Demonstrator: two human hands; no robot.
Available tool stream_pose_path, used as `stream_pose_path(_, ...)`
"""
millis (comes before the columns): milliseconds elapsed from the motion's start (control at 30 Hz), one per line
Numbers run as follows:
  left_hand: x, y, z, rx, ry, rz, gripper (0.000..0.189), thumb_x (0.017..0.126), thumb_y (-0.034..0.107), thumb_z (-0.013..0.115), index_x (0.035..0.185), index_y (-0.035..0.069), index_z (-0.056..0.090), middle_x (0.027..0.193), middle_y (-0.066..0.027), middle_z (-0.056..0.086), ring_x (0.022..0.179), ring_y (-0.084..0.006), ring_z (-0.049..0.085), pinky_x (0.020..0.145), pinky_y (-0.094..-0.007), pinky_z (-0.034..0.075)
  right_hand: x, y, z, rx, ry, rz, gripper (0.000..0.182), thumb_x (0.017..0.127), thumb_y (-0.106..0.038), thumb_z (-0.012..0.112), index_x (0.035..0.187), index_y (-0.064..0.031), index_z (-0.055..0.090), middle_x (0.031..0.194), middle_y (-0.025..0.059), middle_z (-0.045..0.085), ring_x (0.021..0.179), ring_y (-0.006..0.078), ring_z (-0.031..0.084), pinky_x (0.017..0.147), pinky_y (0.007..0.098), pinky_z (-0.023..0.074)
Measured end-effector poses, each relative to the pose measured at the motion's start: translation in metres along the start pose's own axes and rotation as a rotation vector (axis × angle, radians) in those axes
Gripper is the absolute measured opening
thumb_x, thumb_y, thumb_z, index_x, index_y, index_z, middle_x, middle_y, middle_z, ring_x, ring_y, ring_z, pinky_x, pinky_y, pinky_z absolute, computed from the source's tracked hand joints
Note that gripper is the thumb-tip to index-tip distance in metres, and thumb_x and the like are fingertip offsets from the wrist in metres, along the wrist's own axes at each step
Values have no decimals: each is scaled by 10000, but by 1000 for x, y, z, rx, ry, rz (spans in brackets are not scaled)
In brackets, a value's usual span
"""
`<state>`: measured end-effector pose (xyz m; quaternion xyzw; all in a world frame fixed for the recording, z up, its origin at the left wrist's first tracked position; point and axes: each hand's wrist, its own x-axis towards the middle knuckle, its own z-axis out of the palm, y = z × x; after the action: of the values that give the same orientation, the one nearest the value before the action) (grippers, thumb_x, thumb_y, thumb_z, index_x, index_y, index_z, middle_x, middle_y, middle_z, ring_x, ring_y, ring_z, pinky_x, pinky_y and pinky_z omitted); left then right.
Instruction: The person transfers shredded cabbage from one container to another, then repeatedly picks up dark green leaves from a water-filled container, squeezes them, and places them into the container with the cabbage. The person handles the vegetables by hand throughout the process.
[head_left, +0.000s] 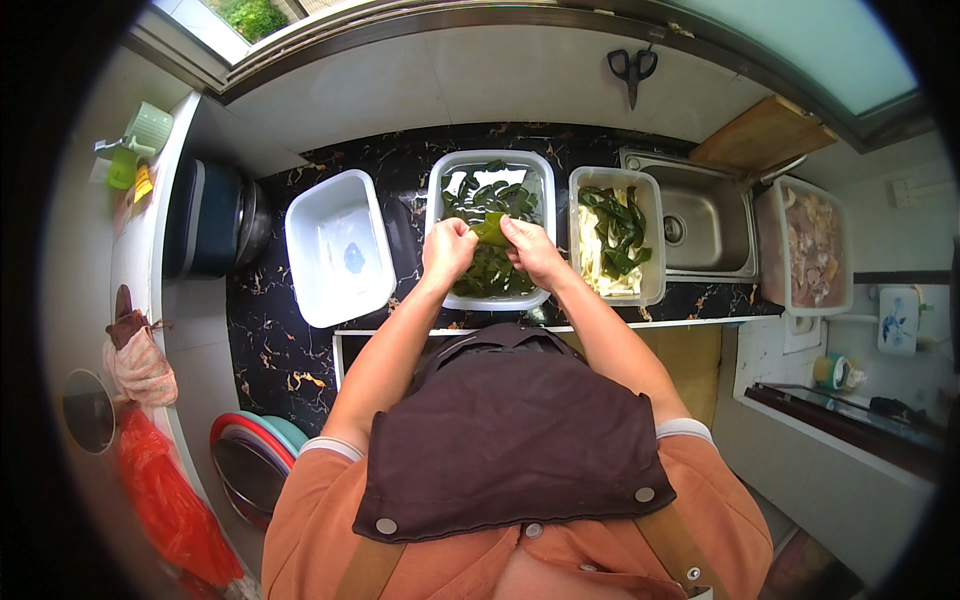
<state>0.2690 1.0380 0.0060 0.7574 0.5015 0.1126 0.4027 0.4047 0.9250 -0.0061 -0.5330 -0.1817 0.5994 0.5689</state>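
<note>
A green strip of what looks like kelp stretches between my two hands. My left hand pinches its left end, and my right hand grips the right end between thumb and fingers. Both are over a white plastic tub of water, in which many cut pieces of the same dark green leaf float. To the right, a translucent bin holds pale yellowish strips with larger kelp sheets lying on top. On the left stands another white tub with a little water on its bottom.
A stainless steel sink is set in the black counter at right. Beyond it stands a bin of pinkish, meat-like pieces. A wooden cutting board leans behind the sink. Scissors hang on the wall. Several basins are stacked lower left.
</note>
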Motion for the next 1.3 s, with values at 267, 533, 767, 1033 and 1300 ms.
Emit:
stream_pose_path(267, -3, -10, 13, -354, -27, 119, 144, 817, -43, 531, 885, -19, 655, 748, -53, 648, 601, -90, 572, 531, -254, 452, -3, 3, 6, -56, 24, -32, 312, 1015, -433, 473, 954, -145, 577, 652, -68, 416, 504, 44, 330, 454, 203, 263)
stream_pose_path(533, -10, 15, -11, -477, -76, -35, 109, 823, -66, 600, 918, -28, 639, 804, -79, 676, 647, -109, 641, 547, -232, 510, -3, 1, 12, -65, 48, -160, 244, 1022, -360, 496, 1010, -131, 578, 657, -70, 454, 487, 27, 340, 431, 199, 274)
stream_pose_path(767, -15, 9, -22, -646, -162, -30, 151, 867, -98, 546, 997, -61, 613, 957, -115, 666, 737, -160, 670, 594, -240, 559, -4, -3, 4, -50, -44, -155, 267, 995, -334, 572, 906, -94, 648, 609, -81, 433, 472, 19, 308, 424, 194, 254)
stream_pose_path(1033, -14, 2, -7, -611, -104, -102, 132, 894, 97, 642, 835, -21, 650, 635, -49, 610, 548, -115, 577, 531, -268, 482, -6, -4, 1, 39, -91, 44, 290, 1006, -398, 526, 859, -155, 582, 608, -103, 353, 487, 26, 268, 428, 193, 218)
stream_pose_path(1300, -14, 7, -4, -507, -210, 202, 155, 874, 114, 645, 901, -35, 676, 911, -93, 574, 784, -196, 597, 707, -323, 477, -11, -1, 8, -8, 83, -24, 246, 1025, -380, 480, 931, -175, 578, 669, -89, 416, 525, 27, 329, 462, 193, 280)
